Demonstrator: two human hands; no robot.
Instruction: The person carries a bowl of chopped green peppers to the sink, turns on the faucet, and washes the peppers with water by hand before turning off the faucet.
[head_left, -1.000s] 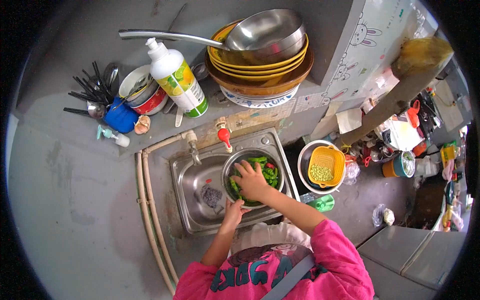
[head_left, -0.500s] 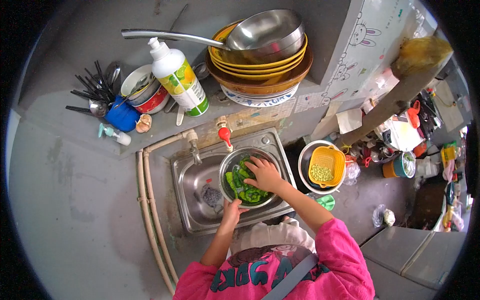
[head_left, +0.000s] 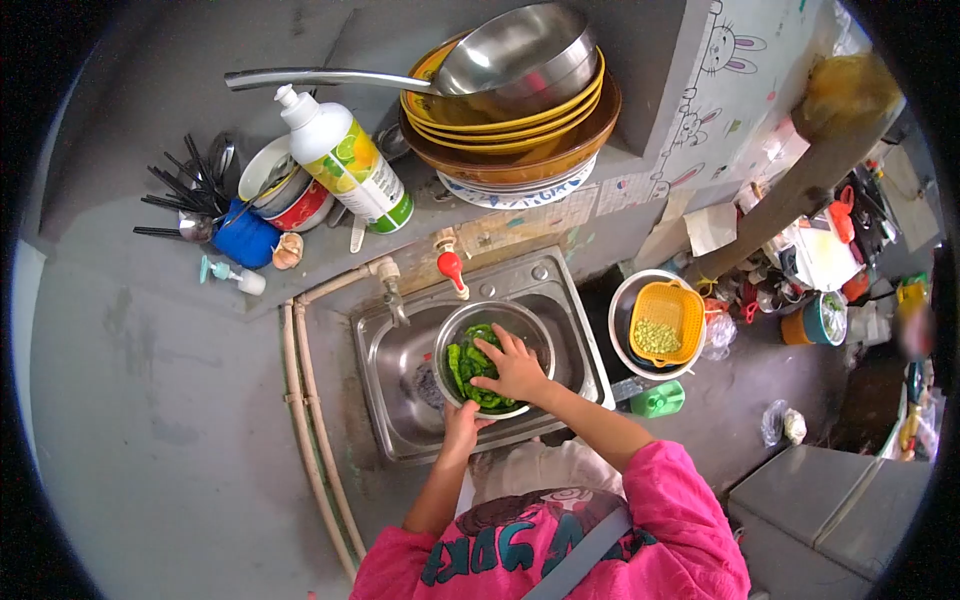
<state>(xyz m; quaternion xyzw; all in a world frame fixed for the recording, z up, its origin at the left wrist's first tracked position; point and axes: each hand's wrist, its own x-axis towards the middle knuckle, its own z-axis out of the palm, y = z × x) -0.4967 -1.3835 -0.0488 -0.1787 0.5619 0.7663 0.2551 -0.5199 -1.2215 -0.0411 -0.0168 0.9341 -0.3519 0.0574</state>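
The steel bowl [head_left: 446, 345] sits in the sink [head_left: 395, 400], under the two taps, one grey [head_left: 392, 300] and one with a red handle [head_left: 452, 270]. The right hand [head_left: 515, 368] reaches in from the near right, forearm stretched out from a pink sleeve [head_left: 670, 500], palm down, fingers spread and pressed flat on the green peppers [head_left: 468, 360] that fill the bowl; its grip is apart, clamped on nothing. The left hand [head_left: 462, 420] comes straight up from below and meets the bowl's near rim, its grip together on that rim as far as shows, though the fingertips are too small to tell clearly. The peppers are heaped and overlapping, so a count is not possible. On the ledge behind the sink stand one soap bottle [head_left: 345, 165] with a white pump top, one blue cup [head_left: 240, 235] bristling with dark utensils, one small pump bottle [head_left: 235, 277] lying on its side, and a stack of bowls [head_left: 520, 125], about four yellow and brown ones, topped by one steel ladle [head_left: 500, 55] whose handle runs left. Right of the sink, one white basin [head_left: 625, 300] holds one yellow basket [head_left: 672, 310] with pale green bits inside. One green bottle [head_left: 660, 400] lies just right of the sink's near corner.
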